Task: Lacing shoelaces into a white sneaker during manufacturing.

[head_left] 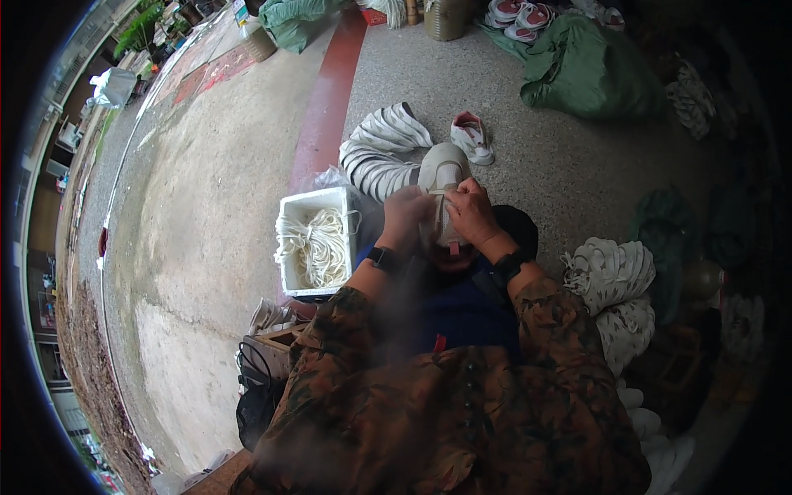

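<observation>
Beige shoe (445, 158) sits betw. L hand (405, 214) & R hand (472, 211), toe pointing away, long axis approx. fore-aft. Both abt. equally near; R pinches lace (437, 192), L's blurred, can't tell its grip.

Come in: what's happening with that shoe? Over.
Left hand blurred at pale shoe; right hand curled on it. Toe points away. Nothing visibly blocking.

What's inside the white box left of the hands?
A heaped tangle of white laces, some strands hanging over the rim of the box. The box's bottom, and anything under the laces, is covered.
</observation>
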Demonstrator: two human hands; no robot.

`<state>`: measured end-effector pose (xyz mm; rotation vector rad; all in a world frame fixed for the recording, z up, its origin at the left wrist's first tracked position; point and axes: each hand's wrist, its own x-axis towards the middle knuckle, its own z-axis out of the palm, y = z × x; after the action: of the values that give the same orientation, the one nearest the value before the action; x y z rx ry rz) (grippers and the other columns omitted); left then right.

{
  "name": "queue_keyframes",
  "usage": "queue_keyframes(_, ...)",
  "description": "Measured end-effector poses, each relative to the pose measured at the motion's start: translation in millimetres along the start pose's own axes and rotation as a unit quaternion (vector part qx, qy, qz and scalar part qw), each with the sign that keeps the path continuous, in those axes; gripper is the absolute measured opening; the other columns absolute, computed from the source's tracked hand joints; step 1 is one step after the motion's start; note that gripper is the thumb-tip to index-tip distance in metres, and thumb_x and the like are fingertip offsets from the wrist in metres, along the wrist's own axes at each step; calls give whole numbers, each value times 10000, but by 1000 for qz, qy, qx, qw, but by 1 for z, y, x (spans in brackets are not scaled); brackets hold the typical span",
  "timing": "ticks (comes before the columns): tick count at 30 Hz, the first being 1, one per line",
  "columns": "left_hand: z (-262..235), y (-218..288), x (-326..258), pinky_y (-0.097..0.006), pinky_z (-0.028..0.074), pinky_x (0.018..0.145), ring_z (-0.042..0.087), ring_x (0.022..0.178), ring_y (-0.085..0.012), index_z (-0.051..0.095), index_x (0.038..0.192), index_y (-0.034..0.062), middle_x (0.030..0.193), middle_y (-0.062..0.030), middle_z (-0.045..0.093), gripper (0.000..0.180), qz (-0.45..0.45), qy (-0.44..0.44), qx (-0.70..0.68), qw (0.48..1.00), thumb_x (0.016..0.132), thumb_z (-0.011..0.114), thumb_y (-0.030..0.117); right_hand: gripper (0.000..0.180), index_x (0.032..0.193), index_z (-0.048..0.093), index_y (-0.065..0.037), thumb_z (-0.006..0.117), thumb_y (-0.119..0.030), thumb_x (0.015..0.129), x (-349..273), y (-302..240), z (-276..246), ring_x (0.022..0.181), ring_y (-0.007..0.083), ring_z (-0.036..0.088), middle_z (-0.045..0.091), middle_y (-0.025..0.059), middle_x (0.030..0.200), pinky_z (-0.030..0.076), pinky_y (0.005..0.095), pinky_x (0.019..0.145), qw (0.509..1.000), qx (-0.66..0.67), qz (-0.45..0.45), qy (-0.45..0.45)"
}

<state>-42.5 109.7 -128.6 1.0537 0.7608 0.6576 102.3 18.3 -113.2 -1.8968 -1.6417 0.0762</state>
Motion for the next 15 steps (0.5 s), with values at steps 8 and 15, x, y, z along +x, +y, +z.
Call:
queue_keyframes(8,1,-5,27,-241,466,559,566,596,-105,640,796,-9,715,-39,629,98,28,51,144,988,727,666,54,230,913,671,-83,668,-73,683,-4,1,13,827,304,528,533,112,879,440,412,736,998,43,-5,37)
queue_keyframes(15,19,-1,42,-346,484,562,614,588,-248,646,687,19,657,-108,635,102,184,100,416,885,654,659,114,241,942,676,-107,661,-83,703,-3,7,9,846,320,534,544,114,901,431,422,766,999,25,11,37)
